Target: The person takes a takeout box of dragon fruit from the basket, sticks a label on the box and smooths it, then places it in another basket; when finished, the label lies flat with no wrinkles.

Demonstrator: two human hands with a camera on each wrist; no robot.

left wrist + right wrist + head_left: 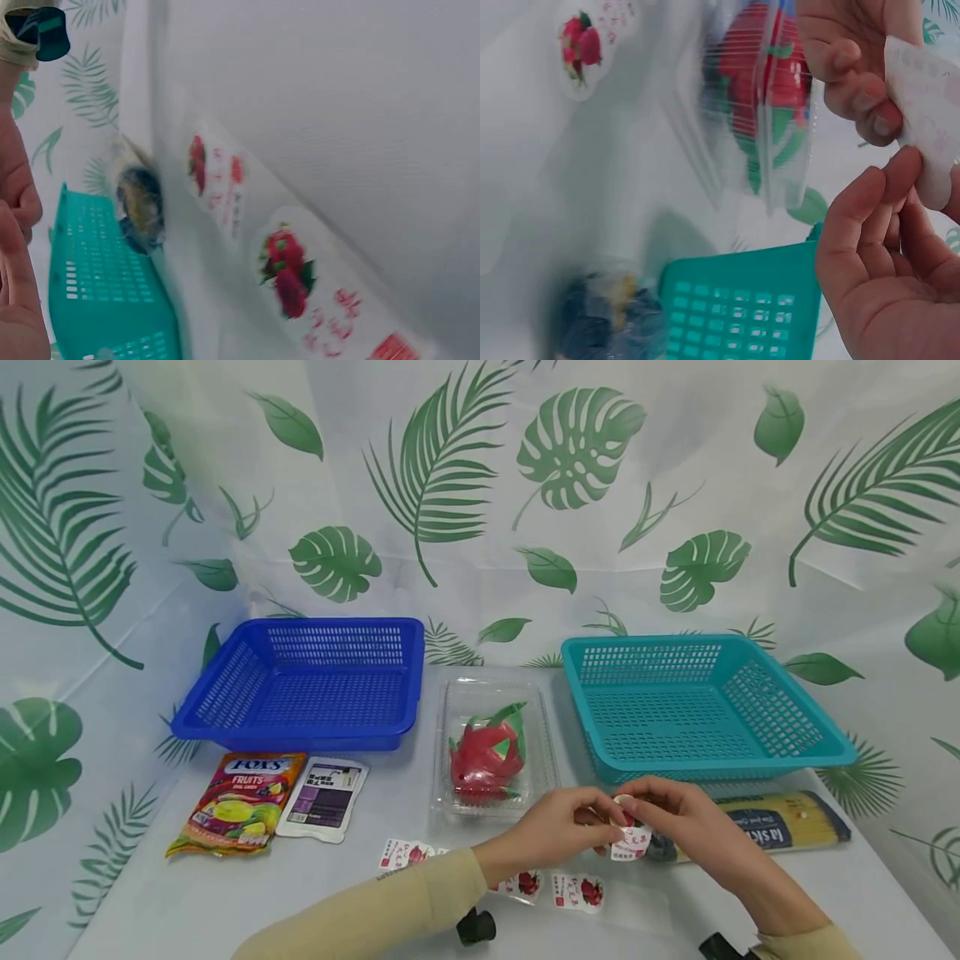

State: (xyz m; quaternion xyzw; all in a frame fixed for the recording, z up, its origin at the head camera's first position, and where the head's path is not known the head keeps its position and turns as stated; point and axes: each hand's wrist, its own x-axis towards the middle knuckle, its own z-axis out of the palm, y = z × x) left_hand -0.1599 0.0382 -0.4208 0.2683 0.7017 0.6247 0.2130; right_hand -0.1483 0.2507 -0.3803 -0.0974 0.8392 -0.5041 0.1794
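Note:
Both hands meet over the front of the table, right of centre. My left hand (pixel 558 828) pinches one side of a white sticker (pixel 632 843) with red print and a fruit picture. My right hand (pixel 684 820) pinches the sticker's other edge. In the right wrist view the sticker (pixel 930 112) shows its pale back between the fingertips of both hands. Below the hands lies a strip of similar stickers (pixel 577 892), partly covered by the left forearm. Behind them a lidded clear plastic box (pixel 540 785) contains a red and green dragon fruit (pixel 487 758).
A blue basket (pixel 300 739) stands at the back left, a teal basket (pixel 697 768) at the back right. Before the blue one lie a candy bag (pixel 236 806) and a white and purple pouch (pixel 322 797). A spaghetti pack (pixel 787 822) lies beside the right hand.

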